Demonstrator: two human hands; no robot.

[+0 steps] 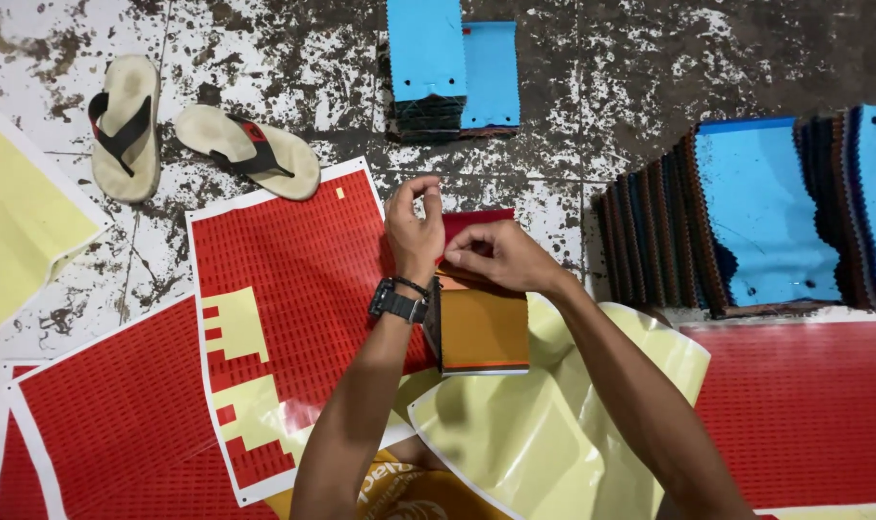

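We see the left hand [414,229] pinching a small red sticker [434,183] above the red sticker sheet [293,289] on the floor, while the right hand [500,255] presses closed fingers onto the orange swatch stack [483,332] between both arms.

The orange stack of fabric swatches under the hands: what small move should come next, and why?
Probably press the right hand down on the top edge of the orange stack of fabric swatches: its fingers pinch there, while the left hand is raised beside it, fingertips together.
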